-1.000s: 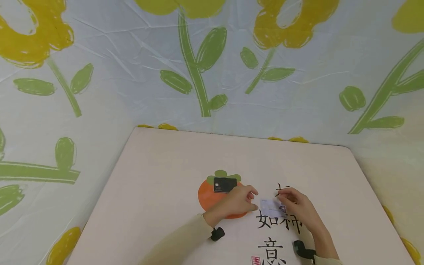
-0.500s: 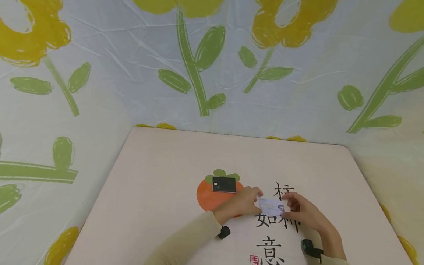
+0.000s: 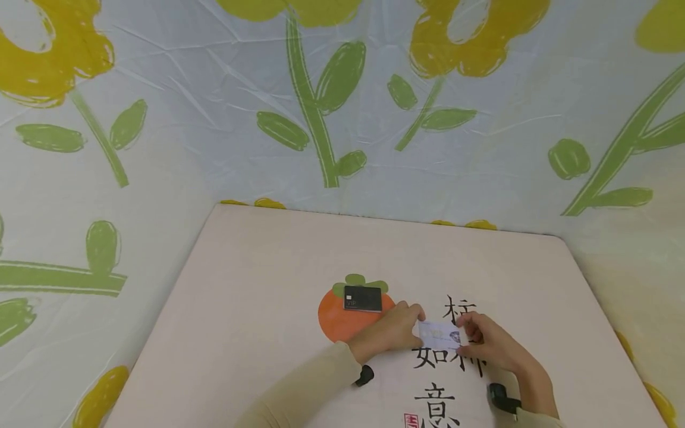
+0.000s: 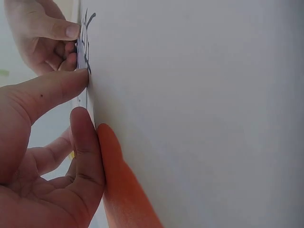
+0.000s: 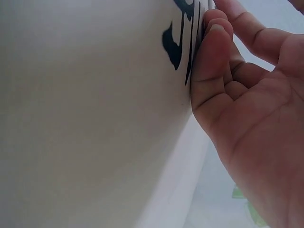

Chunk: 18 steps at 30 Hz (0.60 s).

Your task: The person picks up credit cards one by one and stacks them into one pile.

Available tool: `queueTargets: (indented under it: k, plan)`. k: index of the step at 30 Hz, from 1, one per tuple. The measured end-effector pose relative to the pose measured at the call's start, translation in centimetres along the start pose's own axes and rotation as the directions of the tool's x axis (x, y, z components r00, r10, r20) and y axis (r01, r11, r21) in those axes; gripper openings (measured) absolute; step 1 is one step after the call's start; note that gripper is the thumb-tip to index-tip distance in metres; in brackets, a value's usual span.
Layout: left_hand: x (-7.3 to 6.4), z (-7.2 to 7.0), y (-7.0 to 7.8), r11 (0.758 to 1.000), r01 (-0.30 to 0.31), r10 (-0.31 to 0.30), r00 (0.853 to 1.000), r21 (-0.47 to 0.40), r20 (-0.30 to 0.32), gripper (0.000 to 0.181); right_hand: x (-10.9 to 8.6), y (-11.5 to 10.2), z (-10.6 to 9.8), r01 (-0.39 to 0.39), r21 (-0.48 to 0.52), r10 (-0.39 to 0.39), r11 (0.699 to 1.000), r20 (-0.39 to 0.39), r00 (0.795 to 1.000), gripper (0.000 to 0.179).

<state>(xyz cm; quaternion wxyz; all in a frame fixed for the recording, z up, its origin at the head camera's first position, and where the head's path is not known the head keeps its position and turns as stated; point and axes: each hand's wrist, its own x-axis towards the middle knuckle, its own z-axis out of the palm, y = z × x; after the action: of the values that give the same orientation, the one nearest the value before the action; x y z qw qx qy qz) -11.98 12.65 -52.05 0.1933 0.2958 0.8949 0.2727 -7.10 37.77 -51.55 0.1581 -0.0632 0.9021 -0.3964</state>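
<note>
A pale lilac card (image 3: 440,336) with a dark picture near its right end lies flat at table level, over the black writing. My left hand (image 3: 398,327) grips its left end, the thumb at the lower corner and a finger at the upper one. From the other side my right hand (image 3: 484,340) holds the right end the same way, other fingers curled in. In the left wrist view the left thumb (image 4: 61,90) and fingers are right at the tabletop. The right wrist view has the right hand (image 5: 247,104) low along the table surface, and the card is hidden there.
Left of the hands, a black VIP card (image 3: 362,298) with a chip lies on the printed orange persimmon (image 3: 342,321). The pink tabletop (image 3: 257,285) carries brush characters (image 3: 436,404). Flowered cloth (image 3: 214,119) hangs behind and at the sides.
My left hand has moved right, off the black card's corner, to the lilac card's left end. My right hand has drawn back from over the card to its right end.
</note>
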Motion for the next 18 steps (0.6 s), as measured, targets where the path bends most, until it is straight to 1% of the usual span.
queueTargets:
  k: [5, 9, 15, 18]
  plan:
    - [0.03, 0.16, -0.11, 1.000, -0.005, 0.005, 1.000, -0.001, -0.010, 0.046, -0.02, -0.02, 0.08, -0.008, 0.025, 0.008, 1.000, -0.001, 1.000, 0.053]
    - [0.20, 0.31, -0.21, 0.999, -0.021, 0.020, 0.999, -0.024, -0.034, 0.043, -0.11, -0.03, 0.20, -0.020, 0.063, 0.021, 0.998, -0.017, 1.000, 0.050]
    - [0.37, 0.22, -0.24, 0.995, -0.071, 0.067, 0.995, -0.068, -0.069, 0.038, 0.01, 0.23, 0.24, 0.000, 0.157, 0.005, 0.988, -0.035, 0.999, 0.034]
    - [0.42, 0.32, -0.33, 0.991, -0.077, 0.069, 0.995, -0.109, -0.078, 0.035, 0.04, 0.29, 0.31, 0.017, 0.195, -0.007, 0.981, -0.055, 0.998, 0.028]
